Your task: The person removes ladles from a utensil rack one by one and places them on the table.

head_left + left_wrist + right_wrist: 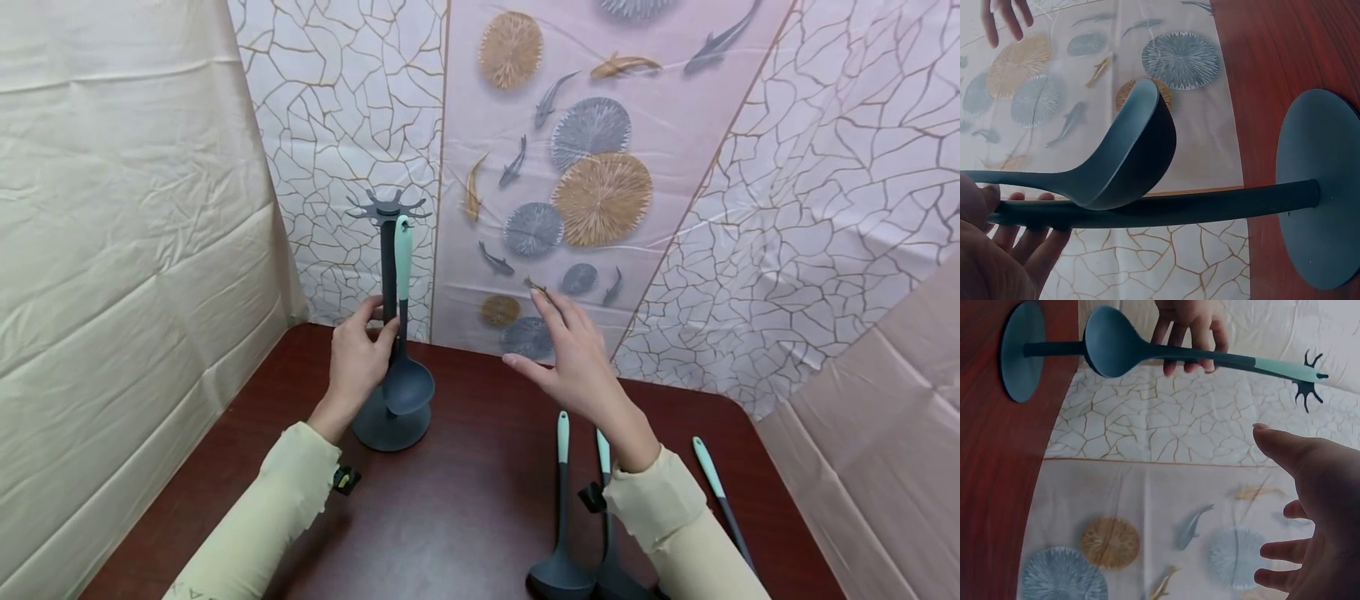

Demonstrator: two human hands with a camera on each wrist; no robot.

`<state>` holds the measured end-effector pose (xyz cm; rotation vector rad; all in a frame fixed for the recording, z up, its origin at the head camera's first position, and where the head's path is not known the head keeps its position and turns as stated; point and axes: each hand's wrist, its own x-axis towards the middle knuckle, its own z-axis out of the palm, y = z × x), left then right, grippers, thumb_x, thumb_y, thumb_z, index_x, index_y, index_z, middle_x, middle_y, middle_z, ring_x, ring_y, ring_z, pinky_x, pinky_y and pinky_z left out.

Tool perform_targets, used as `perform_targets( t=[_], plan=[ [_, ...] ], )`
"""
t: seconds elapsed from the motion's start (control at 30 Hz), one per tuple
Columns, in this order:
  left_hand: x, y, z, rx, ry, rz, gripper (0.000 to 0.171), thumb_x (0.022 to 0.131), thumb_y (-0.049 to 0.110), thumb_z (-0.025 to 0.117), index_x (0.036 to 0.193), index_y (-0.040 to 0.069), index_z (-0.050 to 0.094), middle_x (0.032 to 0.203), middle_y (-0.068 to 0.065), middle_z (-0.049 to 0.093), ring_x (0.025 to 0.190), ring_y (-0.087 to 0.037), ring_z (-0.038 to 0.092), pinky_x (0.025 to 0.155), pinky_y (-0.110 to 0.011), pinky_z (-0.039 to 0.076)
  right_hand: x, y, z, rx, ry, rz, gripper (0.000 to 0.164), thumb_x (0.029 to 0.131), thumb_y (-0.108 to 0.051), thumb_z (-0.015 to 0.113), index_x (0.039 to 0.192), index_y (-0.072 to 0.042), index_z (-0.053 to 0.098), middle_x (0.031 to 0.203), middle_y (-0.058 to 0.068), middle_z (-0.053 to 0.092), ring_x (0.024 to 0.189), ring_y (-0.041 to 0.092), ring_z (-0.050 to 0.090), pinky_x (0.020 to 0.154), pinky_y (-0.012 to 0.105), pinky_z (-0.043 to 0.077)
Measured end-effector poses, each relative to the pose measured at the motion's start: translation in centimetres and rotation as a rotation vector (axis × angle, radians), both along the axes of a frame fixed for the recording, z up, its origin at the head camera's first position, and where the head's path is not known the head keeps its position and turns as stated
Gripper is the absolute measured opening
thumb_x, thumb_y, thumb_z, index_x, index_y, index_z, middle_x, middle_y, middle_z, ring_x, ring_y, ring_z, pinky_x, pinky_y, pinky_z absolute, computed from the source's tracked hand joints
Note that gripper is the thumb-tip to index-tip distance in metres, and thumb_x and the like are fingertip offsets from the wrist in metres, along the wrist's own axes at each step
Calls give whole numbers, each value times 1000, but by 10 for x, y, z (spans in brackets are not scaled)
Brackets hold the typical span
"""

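A dark utensil stand (pixel 388 267) with a round base and a ring of hooks on top stands upright at the table's back left. From its top hangs a ladle (pixel 408 387) with a mint-green handle end, its bowl low in front of the post. My left hand (pixel 358 354) grips the post about halfway up, the thumb beside the ladle's dark shaft; in the left wrist view the fingers (pixel 1041 250) curl round the post. To the right, my right hand (pixel 581 362) is raised in the air with fingers spread, holding nothing, apart from the ladle handle (pixel 1285 367).
Another ladle (pixel 561 571) lies on the dark red table (pixel 450 500) at the front right. Beside it is a second mint-handled utensil (pixel 603 454), partly behind my right forearm. A third mint-handled utensil (pixel 708 467) lies farther right. A patterned cloth (pixel 360 100) hangs behind the table.
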<state>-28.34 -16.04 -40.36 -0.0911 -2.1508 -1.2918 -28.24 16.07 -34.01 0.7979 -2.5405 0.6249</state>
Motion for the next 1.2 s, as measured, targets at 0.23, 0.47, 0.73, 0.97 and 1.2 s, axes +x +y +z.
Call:
perform_targets(
  t=[0.23, 0.47, 0.73, 0.97, 1.2],
  plan=[
    [-3, -8, -4, -14, 7, -84, 31, 105, 22, 69, 135, 15, 65, 119, -10, 73, 95, -28, 78, 76, -51, 62, 1, -10, 11, -22, 13, 27, 96, 91, -54, 81, 168, -26, 31, 169, 9, 34, 154, 40, 30, 114, 75, 26],
    [-5, -11, -3, -54, 6, -128, 30, 107, 23, 67, 136, 17, 63, 118, -9, 70, 93, -26, 77, 72, -48, 60, 2, -21, 17, -45, 12, 58, 94, 92, -53, 80, 167, -23, 34, 166, 12, 38, 152, 42, 33, 115, 74, 26],
    [-3, -4, -4, -81, 31, -93, 32, 106, 22, 68, 137, 14, 63, 119, -12, 70, 93, -27, 77, 74, -49, 62, 2, -31, 23, -75, 5, 75, 87, 96, -49, 77, 167, -21, 35, 163, 12, 42, 148, 38, 40, 116, 69, 31],
    [0, -4, -6, -75, 32, -82, 31, 106, 21, 68, 136, 14, 63, 117, -11, 71, 92, -27, 77, 73, -49, 62, 3, -41, 31, -98, -12, 94, 84, 98, -49, 75, 166, -22, 36, 160, 11, 46, 145, 34, 44, 114, 63, 38],
    [2, -7, -7, -74, 27, -79, 32, 106, 20, 68, 137, 14, 62, 119, -12, 71, 92, -28, 77, 73, -50, 62, 5, -51, 36, -102, -24, 109, 83, 98, -50, 74, 166, -23, 36, 158, 11, 47, 143, 33, 46, 112, 60, 43]
  ],
)
